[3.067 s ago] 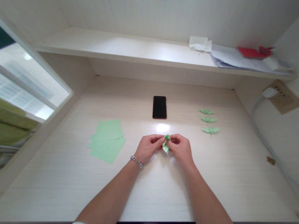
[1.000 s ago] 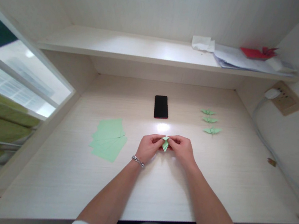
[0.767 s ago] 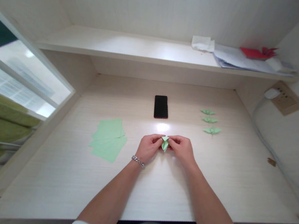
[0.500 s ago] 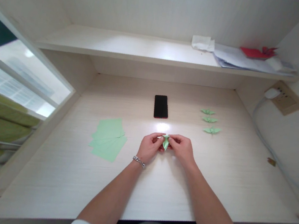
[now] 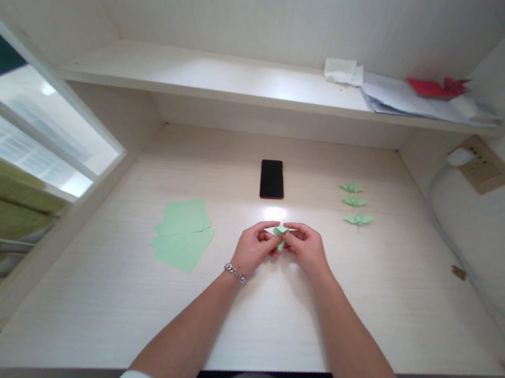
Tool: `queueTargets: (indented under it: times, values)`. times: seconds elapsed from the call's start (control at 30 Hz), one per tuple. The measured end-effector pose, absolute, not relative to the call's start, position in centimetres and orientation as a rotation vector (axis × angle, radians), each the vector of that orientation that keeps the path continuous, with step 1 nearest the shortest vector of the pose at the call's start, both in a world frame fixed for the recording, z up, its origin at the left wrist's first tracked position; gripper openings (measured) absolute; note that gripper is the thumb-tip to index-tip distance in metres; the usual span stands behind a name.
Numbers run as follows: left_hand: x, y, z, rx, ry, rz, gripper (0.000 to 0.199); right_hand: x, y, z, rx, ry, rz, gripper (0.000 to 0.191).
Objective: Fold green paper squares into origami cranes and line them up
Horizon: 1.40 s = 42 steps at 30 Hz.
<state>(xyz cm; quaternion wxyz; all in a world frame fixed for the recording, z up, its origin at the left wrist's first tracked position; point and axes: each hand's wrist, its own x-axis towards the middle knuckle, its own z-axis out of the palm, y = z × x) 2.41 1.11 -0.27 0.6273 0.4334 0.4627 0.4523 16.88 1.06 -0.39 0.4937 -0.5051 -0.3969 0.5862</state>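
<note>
The folded paper (image 5: 280, 230), small and green, was between the two hands, over the middle of the desk (image 5: 268, 322); whether it touched the desktop could not be told. The left hand (image 5: 250, 248) pinched it from one side, thumb against its lower part and fingers curled. The right hand (image 5: 308, 250) gripped the other side between thumb and bent fingers, its fingertips close to those of the left. A silver bracelet (image 5: 235, 273) circled the left wrist. Just beyond the hands lay the phone (image 5: 272, 179), flat, its dark screen up. Left of the hands, the green sheets (image 5: 183, 235) overlapped in a loose fan. To the right and farther back, three green cranes (image 5: 358, 219) sat one behind another, apart from the hands. A small brown piece (image 5: 458, 272) was near the right wall. On the shelf (image 5: 204, 73) above the back of the desk were a white tissue (image 5: 343, 72), papers (image 5: 386, 96) and a red card (image 5: 427, 88) on top of them. A white plug (image 5: 460, 157) sat in the outlet (image 5: 488, 173) on the right wall, and its cable (image 5: 440, 232) hung down along that wall.
</note>
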Motion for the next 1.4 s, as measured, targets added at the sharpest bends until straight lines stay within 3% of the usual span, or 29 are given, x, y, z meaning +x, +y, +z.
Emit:
queueTargets:
  times: [0.4, 0.67, 1.23, 1.4]
  values:
    - [2.6, 0.7, 0.1, 0.932, 0.986, 1.008, 0.063, 16.6, 1.1, -0.1, -1.22, -0.882, 1.321, 0.041]
    - [2.4, 0.8, 0.2, 0.995, 1.013, 1.003, 0.063, 17.0, 0.8, 0.6, -1.169, -0.871, 1.523, 0.055]
    - [2.2, 0.5, 0.3, 0.909, 0.863, 0.954, 0.074, 17.0, 1.1, -0.3, -1.181, -0.803, 1.371, 0.056]
    - [2.4, 0.4, 0.6, 0.847, 0.888, 0.973, 0.056, 17.1, 1.1, -0.4, -1.182, -0.799, 1.356, 0.057]
